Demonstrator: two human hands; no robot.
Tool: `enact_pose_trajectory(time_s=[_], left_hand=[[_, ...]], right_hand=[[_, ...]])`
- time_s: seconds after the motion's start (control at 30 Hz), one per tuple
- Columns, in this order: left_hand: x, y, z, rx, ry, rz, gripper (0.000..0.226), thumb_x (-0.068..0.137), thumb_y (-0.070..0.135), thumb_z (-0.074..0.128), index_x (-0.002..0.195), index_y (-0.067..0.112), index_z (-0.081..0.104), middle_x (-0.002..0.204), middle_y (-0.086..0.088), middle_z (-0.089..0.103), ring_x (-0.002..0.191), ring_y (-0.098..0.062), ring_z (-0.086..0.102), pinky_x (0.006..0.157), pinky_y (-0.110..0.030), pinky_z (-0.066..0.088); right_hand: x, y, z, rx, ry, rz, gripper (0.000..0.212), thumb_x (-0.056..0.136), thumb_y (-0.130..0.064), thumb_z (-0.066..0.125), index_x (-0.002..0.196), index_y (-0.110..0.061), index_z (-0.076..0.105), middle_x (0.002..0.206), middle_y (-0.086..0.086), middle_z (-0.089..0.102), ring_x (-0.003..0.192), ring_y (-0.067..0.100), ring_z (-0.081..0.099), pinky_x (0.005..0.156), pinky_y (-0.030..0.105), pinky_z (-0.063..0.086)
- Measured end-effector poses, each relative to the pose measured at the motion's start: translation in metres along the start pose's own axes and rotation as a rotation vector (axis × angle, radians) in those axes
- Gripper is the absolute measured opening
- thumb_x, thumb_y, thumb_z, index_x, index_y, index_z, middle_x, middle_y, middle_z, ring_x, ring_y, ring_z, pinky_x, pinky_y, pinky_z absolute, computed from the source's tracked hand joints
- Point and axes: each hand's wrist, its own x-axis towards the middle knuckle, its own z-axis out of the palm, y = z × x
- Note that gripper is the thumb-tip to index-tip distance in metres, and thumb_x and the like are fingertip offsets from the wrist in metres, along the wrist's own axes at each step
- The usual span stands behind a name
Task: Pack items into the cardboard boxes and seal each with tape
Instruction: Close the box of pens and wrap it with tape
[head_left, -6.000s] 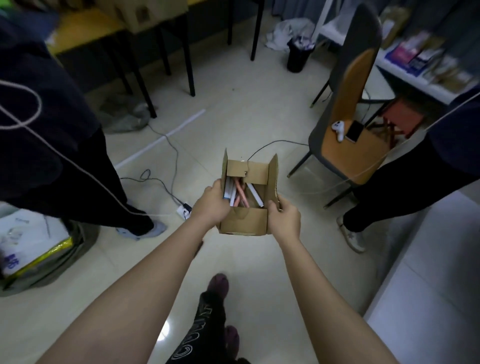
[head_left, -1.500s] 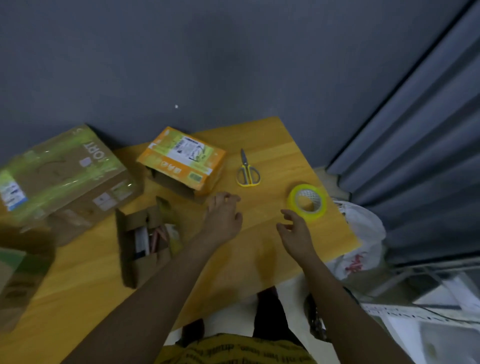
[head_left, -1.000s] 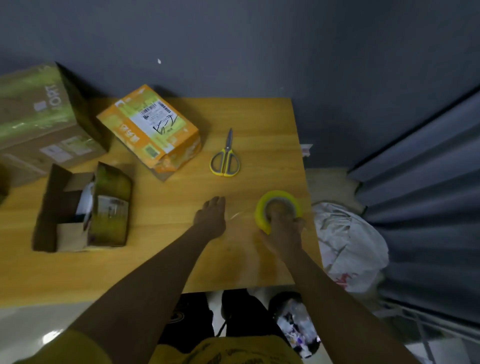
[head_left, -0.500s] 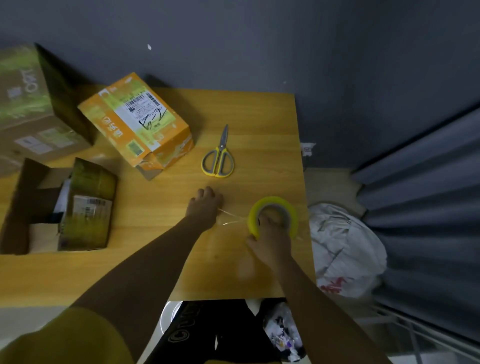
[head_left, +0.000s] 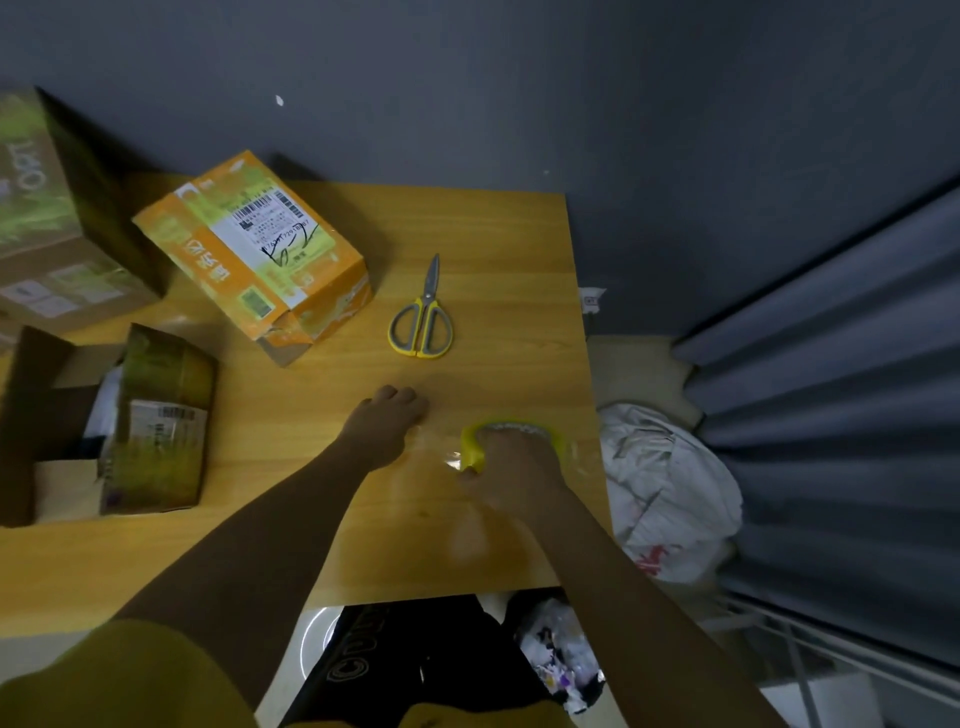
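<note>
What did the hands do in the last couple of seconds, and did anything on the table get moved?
The right hand reached to the yellow tape roll and took hold of it. The left hand closed its fingers beside the roll, drawing out a clear strip. The scissors, orange box and open cardboard box stayed put.

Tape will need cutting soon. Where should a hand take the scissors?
By the yellow-and-grey loop handles of the scissors, coming from the near table edge: they lie flat and closed, loops toward the person, blades pointing at the wall, with bare table around them.
</note>
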Motion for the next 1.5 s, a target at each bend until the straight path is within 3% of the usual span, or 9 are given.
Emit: enact_pose_trajectory(time_s=[0.2, 0.33, 0.43, 0.63, 0.83, 0.97, 1.1, 1.2, 1.5], left_hand=[[-0.003, -0.007, -0.003, -0.153, -0.013, -0.001, 0.033, 0.096, 0.01, 0.045, 0.128, 0.018, 0.045, 0.132, -0.006, 0.046, 0.122, -0.029, 0.036, 0.088, -0.041, 0.041], [-0.002, -0.005, -0.003, -0.25, -0.025, -0.048, 0.048, 0.094, 0.015, 0.053, 0.139, 0.024, 0.04, 0.136, -0.005, 0.044, 0.129, -0.029, 0.033, 0.097, -0.042, 0.038], [0.0, -0.004, -0.002, -0.226, -0.032, -0.062, 0.039, 0.095, 0.019, 0.054, 0.133, 0.024, 0.05, 0.136, -0.007, 0.044, 0.129, -0.029, 0.033, 0.099, -0.041, 0.037], [0.0, -0.016, 0.0, -0.358, 0.023, -0.031, 0.021, 0.092, 0.015, 0.059, 0.112, 0.017, 0.063, 0.126, -0.009, 0.047, 0.122, -0.031, 0.037, 0.097, -0.039, 0.036], [-0.006, -0.026, -0.014, -0.555, 0.123, 0.108, 0.012, 0.091, 0.007, 0.059, 0.091, 0.019, 0.057, 0.113, -0.004, 0.053, 0.115, -0.028, 0.045, 0.097, -0.039, 0.032], [-0.013, -0.014, -0.046, -0.672, 0.03, 0.125, 0.014, 0.094, 0.003, 0.05, 0.088, 0.015, 0.051, 0.097, -0.005, 0.053, 0.092, -0.023, 0.051, 0.077, -0.028, 0.039], [-0.032, -0.014, -0.077, -0.696, 0.05, 0.193, 0.015, 0.096, 0.006, 0.051, 0.085, 0.016, 0.052, 0.088, -0.002, 0.054, 0.076, -0.016, 0.049, 0.069, -0.024, 0.039], [-0.049, -0.013, -0.105, -0.716, 0.059, 0.214, 0.013, 0.096, 0.009, 0.053, 0.088, 0.018, 0.057, 0.092, -0.002, 0.058, 0.077, -0.011, 0.053, 0.07, -0.018, 0.042], [-0.104, -0.028, -0.131, -0.867, 0.236, -0.067, 0.02, 0.09, 0.015, 0.066, 0.101, 0.018, 0.05, 0.079, 0.003, 0.061, 0.073, -0.015, 0.057, 0.072, -0.036, 0.048]], right_hand=[[0.004, -0.017, -0.026, 0.017, -0.013, 0.028, 0.037, 0.09, -0.044, 0.055, 0.101, -0.009, 0.062, 0.103, 0.01, 0.063, 0.098, 0.031, 0.061, 0.076, 0.035, 0.044], [0.004, -0.023, -0.03, -0.022, -0.003, 0.004, 0.046, 0.09, -0.053, 0.055, 0.102, -0.01, 0.064, 0.106, 0.009, 0.064, 0.102, 0.029, 0.062, 0.079, 0.036, 0.047], [0.003, -0.028, -0.03, -0.02, 0.019, 0.005, 0.05, 0.089, -0.056, 0.054, 0.101, -0.009, 0.065, 0.106, 0.011, 0.065, 0.102, 0.029, 0.061, 0.079, 0.035, 0.047], [0.004, -0.028, -0.039, -0.034, 0.021, 0.021, 0.042, 0.089, -0.053, 0.053, 0.077, -0.013, 0.055, 0.073, 0.002, 0.051, 0.087, 0.028, 0.062, 0.064, 0.03, 0.04], [-0.009, 0.0, -0.056, 0.077, 0.176, 0.034, 0.041, 0.085, -0.052, 0.06, 0.097, -0.014, 0.07, 0.091, 0.006, 0.068, 0.089, 0.027, 0.061, 0.07, 0.031, 0.035], [-0.018, 0.018, -0.062, 0.164, 0.189, 0.077, 0.041, 0.085, -0.047, 0.063, 0.118, -0.022, 0.067, 0.106, 0.002, 0.069, 0.101, 0.024, 0.061, 0.086, 0.033, 0.04], [-0.029, 0.029, -0.055, 0.424, 0.181, 0.134, 0.026, 0.085, -0.042, 0.067, 0.093, -0.017, 0.067, 0.083, -0.001, 0.061, 0.078, 0.018, 0.057, 0.068, 0.03, 0.039], [-0.036, 0.029, -0.045, 0.592, 0.125, 0.163, 0.032, 0.088, -0.037, 0.065, 0.068, -0.018, 0.048, 0.067, -0.002, 0.043, 0.061, 0.013, 0.045, 0.058, 0.03, 0.032], [-0.038, -0.02, -0.017, 0.74, 0.131, 0.113, 0.036, 0.09, -0.028, 0.059, 0.069, -0.016, 0.031, 0.067, 0.001, 0.03, 0.059, 0.015, 0.032, 0.054, 0.034, 0.02]])
